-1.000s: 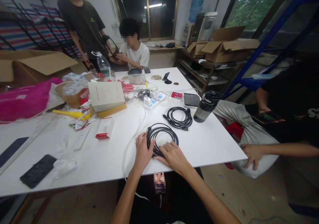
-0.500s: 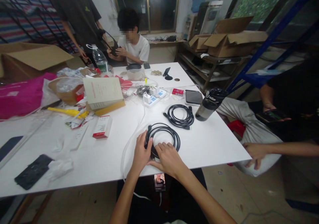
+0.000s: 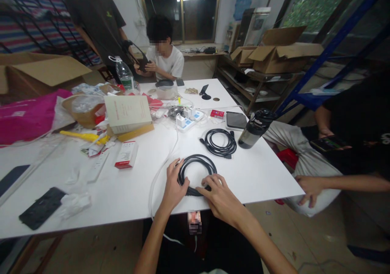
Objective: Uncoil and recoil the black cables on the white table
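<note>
Flat on the white table [image 3: 258, 176], close to its front edge, lies a coil of black cable [image 3: 198, 157]. My left hand [image 3: 174, 186] grips the coil's left side, thumb on the inside and fingers along the outer edge. At the lower right of the same coil, my right hand [image 3: 219, 196] closes over the loops with bent fingers, hiding part of them. Just beyond is a second coiled black cable [image 3: 209, 141] with its plugs showing, touched by neither hand.
A dark bottle [image 3: 255, 129] and a tablet-like device [image 3: 237, 120] stand right of the coils. Behind are a power strip [image 3: 186, 125] and a red box [image 3: 217, 114]. A white-and-red box [image 3: 126, 155] and a book [image 3: 128, 114] lie left. A person sits at right.
My right hand has moved right, from the coil's inside to its lower right side. The coil looks rounder and tighter, and its upper-left plug no longer shows.
</note>
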`<state>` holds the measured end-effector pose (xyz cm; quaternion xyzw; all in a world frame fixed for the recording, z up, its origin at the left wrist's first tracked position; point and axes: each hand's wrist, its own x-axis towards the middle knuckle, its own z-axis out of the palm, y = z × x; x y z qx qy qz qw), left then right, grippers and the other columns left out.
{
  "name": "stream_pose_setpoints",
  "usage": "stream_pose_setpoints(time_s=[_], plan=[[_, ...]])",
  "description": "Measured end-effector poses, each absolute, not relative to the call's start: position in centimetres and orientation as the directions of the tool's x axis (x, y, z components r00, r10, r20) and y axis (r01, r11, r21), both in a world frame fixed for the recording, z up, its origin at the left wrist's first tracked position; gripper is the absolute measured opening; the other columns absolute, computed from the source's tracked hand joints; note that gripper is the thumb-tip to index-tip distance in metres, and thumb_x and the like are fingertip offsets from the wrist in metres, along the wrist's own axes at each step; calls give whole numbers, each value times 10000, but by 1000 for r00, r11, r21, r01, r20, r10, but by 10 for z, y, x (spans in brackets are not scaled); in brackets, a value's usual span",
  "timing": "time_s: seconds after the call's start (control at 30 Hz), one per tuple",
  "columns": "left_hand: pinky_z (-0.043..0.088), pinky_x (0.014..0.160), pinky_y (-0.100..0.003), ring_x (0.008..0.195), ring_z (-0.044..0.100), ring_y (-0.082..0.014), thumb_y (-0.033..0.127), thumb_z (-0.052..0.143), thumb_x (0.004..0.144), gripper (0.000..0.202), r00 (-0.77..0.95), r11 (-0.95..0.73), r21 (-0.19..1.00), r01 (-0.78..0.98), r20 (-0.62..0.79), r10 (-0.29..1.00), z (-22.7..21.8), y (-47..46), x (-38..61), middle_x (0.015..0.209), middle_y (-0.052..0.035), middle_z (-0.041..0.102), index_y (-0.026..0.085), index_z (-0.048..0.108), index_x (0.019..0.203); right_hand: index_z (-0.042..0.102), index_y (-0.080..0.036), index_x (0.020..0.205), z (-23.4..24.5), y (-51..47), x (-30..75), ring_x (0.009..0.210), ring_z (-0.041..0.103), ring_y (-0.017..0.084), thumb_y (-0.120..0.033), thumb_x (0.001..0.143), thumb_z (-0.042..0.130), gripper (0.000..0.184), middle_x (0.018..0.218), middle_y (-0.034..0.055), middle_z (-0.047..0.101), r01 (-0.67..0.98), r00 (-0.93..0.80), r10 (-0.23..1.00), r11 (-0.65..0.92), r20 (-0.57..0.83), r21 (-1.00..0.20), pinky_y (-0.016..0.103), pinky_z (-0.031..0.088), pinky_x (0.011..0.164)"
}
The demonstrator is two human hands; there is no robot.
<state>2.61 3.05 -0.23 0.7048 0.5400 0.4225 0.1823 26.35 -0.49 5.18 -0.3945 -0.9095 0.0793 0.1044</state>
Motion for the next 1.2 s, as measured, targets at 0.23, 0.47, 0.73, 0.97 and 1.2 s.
stream_pose_setpoints(time_s=[0.23,0.47,0.73,0.97,1.2], plan=[[376,1330,-612,1615,397,-314,181,548,1042,565,194,-411,646,643,382,904,-5,28,31,1712,-120,430,291,530,1596,499,-277,1630,0,-14,291,1673,168,449,-21,908,532,767,1814,168,39,797,-416,853,509,316,-325,651,449,1241],[417,1315,-576,1602,446,-322,343,642,1065,446,229,-426,704,569,362,904,7,23,30,1700,-134,466,284,612,1506,409,-292,1690,-21,-4,297,1640,343,338,-9,951,446,792,1798,149,203,774,-370,869,484,329,-409,570,474,1267],[448,1270,-603,1531,518,-338,416,711,1027,442,224,-409,684,603,348,911,8,23,33,1603,-130,574,299,650,1448,181,-362,1767,-17,19,317,1621,398,309,31,925,405,956,1811,113,230,776,-360,879,469,313,-423,564,490,1262],[395,1253,-628,1492,506,-357,412,705,1028,394,190,-405,629,664,382,905,8,26,33,1542,-116,612,310,668,1407,189,-338,1760,-19,15,319,1621,395,252,-28,997,318,833,1748,96,370,708,-197,906,397,375,-584,569,432,1313],[421,1235,-580,1447,519,-333,379,712,1030,387,162,-413,656,631,409,898,9,27,32,1526,-111,599,309,666,1408,473,-258,1593,-19,19,322,1465,565,269,-189,1095,395,509,1539,143,583,640,-41,889,374,456,-671,567,513,1236]])
